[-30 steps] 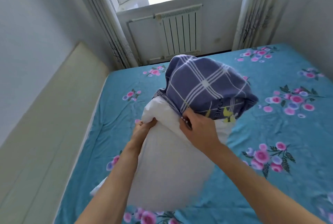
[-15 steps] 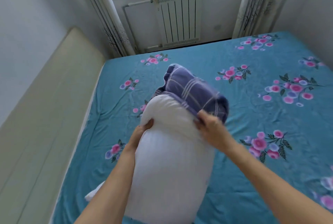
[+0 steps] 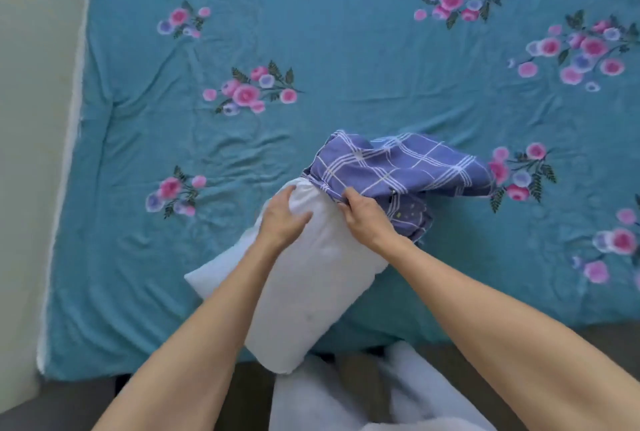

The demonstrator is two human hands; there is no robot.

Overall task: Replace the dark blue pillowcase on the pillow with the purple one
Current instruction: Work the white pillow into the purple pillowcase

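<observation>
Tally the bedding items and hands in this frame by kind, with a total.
Pillows: 1, the white pillow
Pillowcases: 1, the blue checked pillowcase
Bedsheets: 1, the teal floral sheet
Hands: 2, left hand, right hand
Total: 5

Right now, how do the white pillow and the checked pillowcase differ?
The pillow is plain white, plump and smooth; the pillowcase is blue-purple with white checks, limp and bunched over its far end. The left hand rests on the pillow, while the right hand pinches the pillowcase. Both lie on the bed.

left hand (image 3: 282,219) flat and pressing, right hand (image 3: 369,219) pinching, both forearms extended
</observation>
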